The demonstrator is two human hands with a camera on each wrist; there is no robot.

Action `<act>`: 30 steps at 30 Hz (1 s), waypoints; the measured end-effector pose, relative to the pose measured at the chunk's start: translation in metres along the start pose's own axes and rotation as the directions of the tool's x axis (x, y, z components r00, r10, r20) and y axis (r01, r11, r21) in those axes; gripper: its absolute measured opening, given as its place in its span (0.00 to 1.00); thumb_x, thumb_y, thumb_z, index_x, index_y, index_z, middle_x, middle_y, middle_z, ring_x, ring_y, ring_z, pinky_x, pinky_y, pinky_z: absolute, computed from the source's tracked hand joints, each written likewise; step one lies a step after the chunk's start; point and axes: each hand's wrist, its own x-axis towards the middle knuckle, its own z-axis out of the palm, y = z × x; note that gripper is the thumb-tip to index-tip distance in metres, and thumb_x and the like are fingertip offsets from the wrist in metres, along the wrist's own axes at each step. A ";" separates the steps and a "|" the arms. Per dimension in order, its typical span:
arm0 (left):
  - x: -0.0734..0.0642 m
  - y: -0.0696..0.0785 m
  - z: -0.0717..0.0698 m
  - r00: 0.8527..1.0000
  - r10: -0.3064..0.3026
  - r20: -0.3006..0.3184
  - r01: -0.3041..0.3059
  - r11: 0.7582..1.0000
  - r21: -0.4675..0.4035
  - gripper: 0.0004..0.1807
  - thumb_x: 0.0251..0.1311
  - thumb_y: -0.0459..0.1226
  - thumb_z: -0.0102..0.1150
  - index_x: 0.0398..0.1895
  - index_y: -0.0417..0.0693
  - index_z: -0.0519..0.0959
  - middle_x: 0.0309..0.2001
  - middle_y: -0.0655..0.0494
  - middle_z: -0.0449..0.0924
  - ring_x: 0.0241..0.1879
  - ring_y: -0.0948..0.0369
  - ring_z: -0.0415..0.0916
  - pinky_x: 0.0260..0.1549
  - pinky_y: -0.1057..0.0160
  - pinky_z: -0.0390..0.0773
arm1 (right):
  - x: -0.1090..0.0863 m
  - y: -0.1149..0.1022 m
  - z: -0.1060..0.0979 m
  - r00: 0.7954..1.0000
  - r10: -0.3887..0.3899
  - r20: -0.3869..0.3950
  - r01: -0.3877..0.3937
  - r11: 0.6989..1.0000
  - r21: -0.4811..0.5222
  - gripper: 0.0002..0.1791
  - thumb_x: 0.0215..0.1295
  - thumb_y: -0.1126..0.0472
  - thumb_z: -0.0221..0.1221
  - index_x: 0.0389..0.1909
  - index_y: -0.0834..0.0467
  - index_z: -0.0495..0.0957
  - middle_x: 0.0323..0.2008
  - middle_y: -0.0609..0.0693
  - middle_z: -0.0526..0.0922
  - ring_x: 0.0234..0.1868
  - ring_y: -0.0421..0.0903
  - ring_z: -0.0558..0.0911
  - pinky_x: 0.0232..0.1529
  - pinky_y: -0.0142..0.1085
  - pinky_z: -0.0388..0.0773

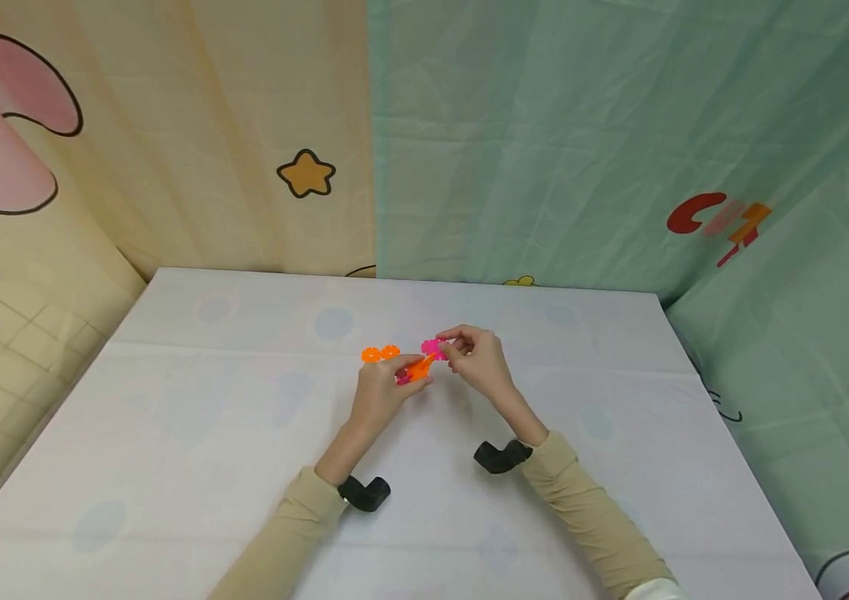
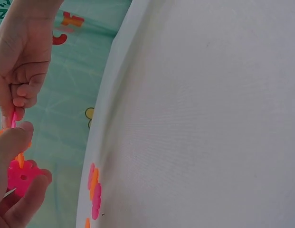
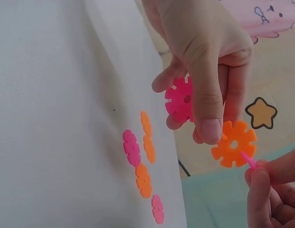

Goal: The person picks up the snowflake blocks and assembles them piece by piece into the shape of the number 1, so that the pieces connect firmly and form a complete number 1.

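Left hand: grasping the orange notched disc, a pink notched disc just beside it.
Right hand: pinching another pink disc at the orange notched disc's rim.
Loose pieces: three orange discs, two pink ones, beyond the orange notched disc.
Table: beneath it.
Curtain: behind it.

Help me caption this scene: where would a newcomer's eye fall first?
Probably on the bright orange notched disc between the left hand and right hand, above the white table. Next come the pink and orange discs lying beyond the hands. After those, the black-outlined orange star on the cream backdrop behind the table.
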 end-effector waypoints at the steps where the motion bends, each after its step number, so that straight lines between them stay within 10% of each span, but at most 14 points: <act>1: 0.000 0.000 0.000 1.000 0.005 -0.002 -0.005 1.000 0.006 0.21 0.44 0.39 0.76 0.44 0.41 0.85 0.14 0.52 0.72 0.14 0.67 0.45 0.15 0.73 0.48 | 0.000 0.000 0.000 1.000 0.003 0.001 -0.003 1.000 0.001 0.08 0.62 0.66 0.60 0.41 0.62 0.84 0.21 0.56 0.79 0.18 0.44 0.76 0.22 0.29 0.75; 8: 0.000 -0.002 0.001 1.000 0.002 0.004 -0.002 1.000 0.000 0.21 0.45 0.39 0.75 0.44 0.42 0.85 0.17 0.50 0.76 0.14 0.68 0.45 0.15 0.74 0.48 | 0.001 0.000 -0.001 0.999 0.028 0.028 -0.028 1.000 -0.003 0.08 0.63 0.65 0.60 0.41 0.62 0.83 0.22 0.55 0.79 0.19 0.44 0.76 0.23 0.29 0.75; 19: 0.001 -0.002 0.000 0.996 -0.076 0.038 0.077 0.997 -0.022 0.18 0.53 0.39 0.69 0.47 0.43 0.82 0.38 0.48 0.86 0.25 0.60 0.76 0.25 0.70 0.77 | 0.005 0.003 -0.004 0.993 0.057 0.107 -0.062 0.997 0.045 0.14 0.63 0.62 0.61 0.48 0.62 0.79 0.30 0.64 0.83 0.24 0.50 0.81 0.28 0.30 0.81; 30: 0.002 -0.003 -0.004 0.993 -0.103 0.049 0.105 0.994 -0.042 0.19 0.57 0.37 0.63 0.53 0.46 0.78 0.43 0.44 0.85 0.13 0.67 0.59 0.14 0.72 0.56 | 0.007 0.004 -0.010 0.971 0.039 0.238 -0.061 0.994 0.087 0.18 0.68 0.58 0.56 0.55 0.64 0.77 0.43 0.63 0.84 0.35 0.62 0.82 0.31 0.32 0.81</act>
